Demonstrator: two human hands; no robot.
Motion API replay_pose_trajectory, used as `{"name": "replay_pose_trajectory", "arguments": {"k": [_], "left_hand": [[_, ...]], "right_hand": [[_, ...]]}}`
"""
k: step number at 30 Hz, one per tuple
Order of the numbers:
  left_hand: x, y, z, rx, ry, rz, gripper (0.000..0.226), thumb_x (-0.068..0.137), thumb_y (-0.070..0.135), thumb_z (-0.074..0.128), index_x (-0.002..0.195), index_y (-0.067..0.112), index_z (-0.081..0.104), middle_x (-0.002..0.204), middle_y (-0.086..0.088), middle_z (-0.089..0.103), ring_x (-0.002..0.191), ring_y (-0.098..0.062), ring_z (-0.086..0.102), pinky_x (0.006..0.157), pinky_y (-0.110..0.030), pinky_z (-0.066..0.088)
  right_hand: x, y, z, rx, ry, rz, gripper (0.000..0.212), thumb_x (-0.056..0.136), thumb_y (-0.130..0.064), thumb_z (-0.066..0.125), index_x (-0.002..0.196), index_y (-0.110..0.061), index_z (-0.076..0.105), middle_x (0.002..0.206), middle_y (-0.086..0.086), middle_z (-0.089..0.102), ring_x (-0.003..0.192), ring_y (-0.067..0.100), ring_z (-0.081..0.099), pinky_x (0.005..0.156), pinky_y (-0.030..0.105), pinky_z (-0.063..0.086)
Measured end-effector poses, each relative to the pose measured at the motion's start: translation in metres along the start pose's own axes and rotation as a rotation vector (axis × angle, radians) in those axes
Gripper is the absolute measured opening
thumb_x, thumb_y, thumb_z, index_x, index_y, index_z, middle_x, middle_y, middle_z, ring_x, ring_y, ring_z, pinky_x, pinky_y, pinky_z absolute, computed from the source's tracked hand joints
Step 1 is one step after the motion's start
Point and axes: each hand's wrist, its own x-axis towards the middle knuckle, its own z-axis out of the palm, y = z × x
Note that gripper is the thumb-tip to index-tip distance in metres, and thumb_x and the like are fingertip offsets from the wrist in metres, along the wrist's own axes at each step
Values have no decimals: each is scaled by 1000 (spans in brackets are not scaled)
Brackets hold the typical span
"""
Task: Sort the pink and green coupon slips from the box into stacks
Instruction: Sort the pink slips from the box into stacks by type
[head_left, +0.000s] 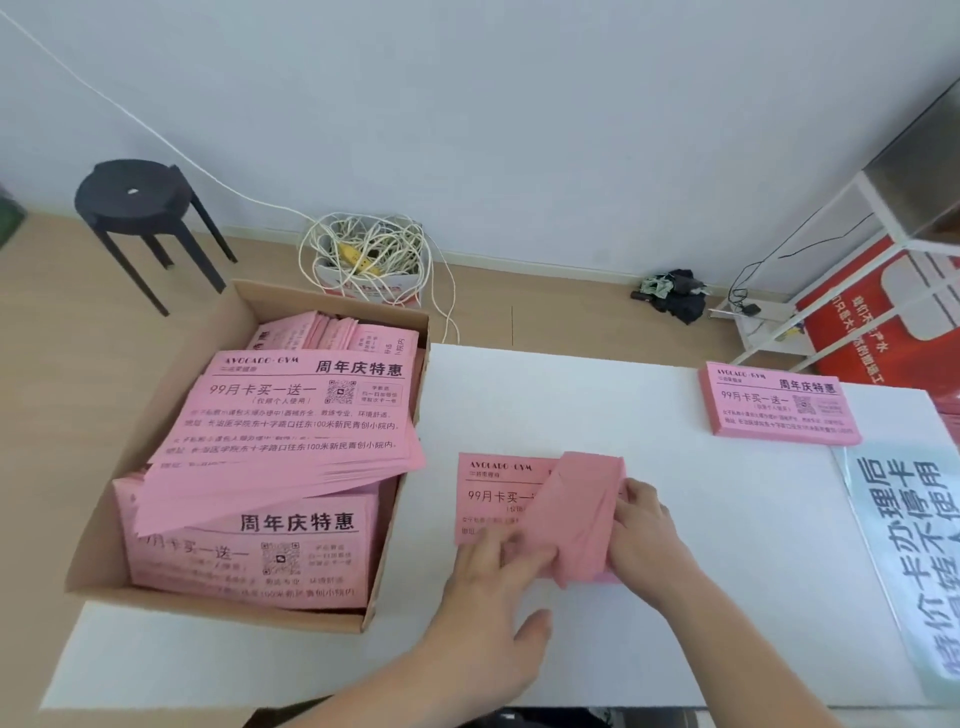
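Observation:
A cardboard box at the table's left holds several loose piles of pink coupon slips. In the middle of the white table lies a small pile of pink slips, printed side up. My right hand grips a lifted, bent bunch of slips at the pile's right side, blank backs showing. My left hand rests on the pile's lower left part with its fingers spread flat. A neat pink stack sits at the far right of the table. No green slips show.
A printed sheet with large characters lies along the table's right edge. On the floor behind are a black stool, a bag of coiled white cable, a white rack and a red sign.

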Motion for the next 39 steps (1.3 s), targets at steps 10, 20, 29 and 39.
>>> {"name": "replay_pose_trajectory", "arguments": {"k": [10,20,29,39], "left_hand": [[16,26,-28,-750,470,-450,25,108,21,44,125,40,46,121,21,54,100,10,51,98,-19,32],[36,24,-30,-802,410,-554,24,97,30,61,120,23,62,107,8,75,90,-10,69,67,-25,47],[27,15,-6,-41,250,-293,33,91,41,58,123,43,64,137,17,44,129,-12,41,112,-37,42],[37,24,-27,-957,495,-577,36,90,36,69,122,24,57,105,2,76,87,-20,72,70,-36,56]], "right_hand": [[-4,-8,-7,-159,-37,-48,62,95,-78,21,149,-54,37,153,-1,24,144,24,20,109,45,41],[-5,-1,-7,-222,-22,-86,65,96,-75,26,155,-48,30,156,0,21,147,24,17,108,44,42],[-2,4,-8,-142,-58,-75,65,96,-76,26,155,-49,32,157,-2,19,148,23,12,114,45,35],[-3,4,-6,-120,-66,-79,65,96,-75,27,156,-49,30,160,-2,16,150,22,8,117,46,31]]}}
